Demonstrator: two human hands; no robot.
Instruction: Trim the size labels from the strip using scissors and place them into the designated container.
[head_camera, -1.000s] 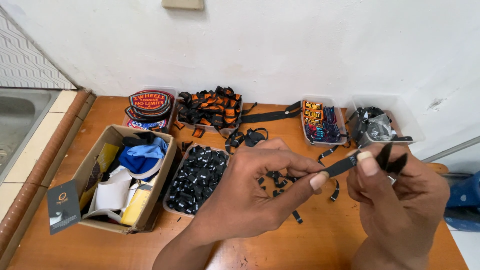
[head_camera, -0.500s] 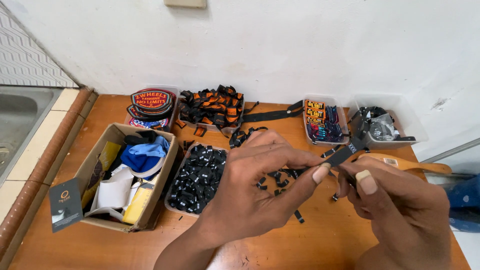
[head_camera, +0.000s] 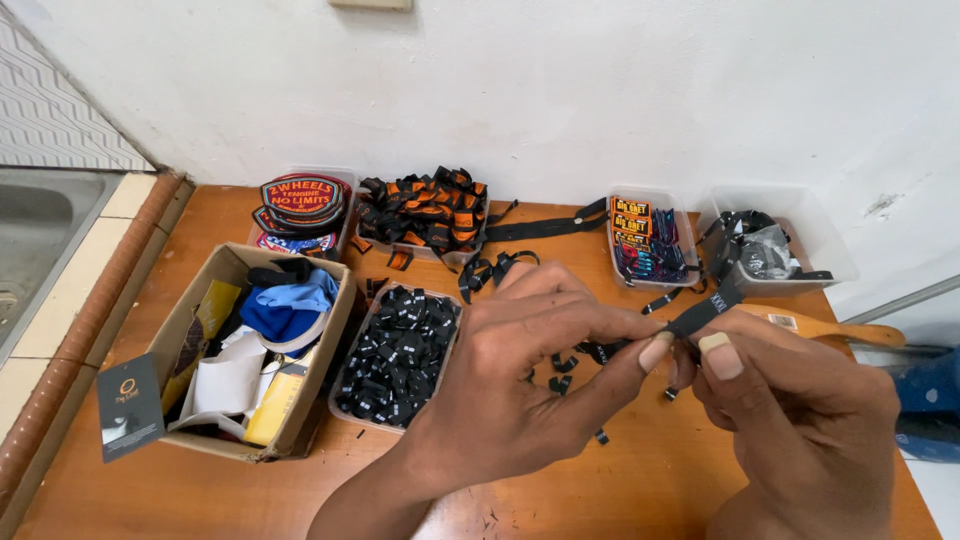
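My left hand (head_camera: 520, 370) and my right hand (head_camera: 800, 420) meet over the middle of a wooden table (head_camera: 300, 490). Both pinch one narrow black woven label strip (head_camera: 708, 308), which sticks up and to the right from between the fingertips. My left thumb and forefinger grip its lower end, and my right thumb presses beside them. Several small black folded labels (head_camera: 565, 362) lie loose on the wood just under my fingers. A clear tray of black labels (head_camera: 398, 352) sits to the left of my left hand.
A cardboard box (head_camera: 190, 320) holds cloth, cards and a blue item. Along the wall stand embroidered patches (head_camera: 300, 200), a tray of black-and-orange labels (head_camera: 425, 212), a tray of coloured labels (head_camera: 640, 240) and a clear tub (head_camera: 810, 235). A wooden handle (head_camera: 840, 328) lies right; a sink (head_camera: 40, 230) left.
The scissors that my right hand held a second ago are gone from it. Both hands have closed in on the strip, which now sits shorter and lower between the fingertips.
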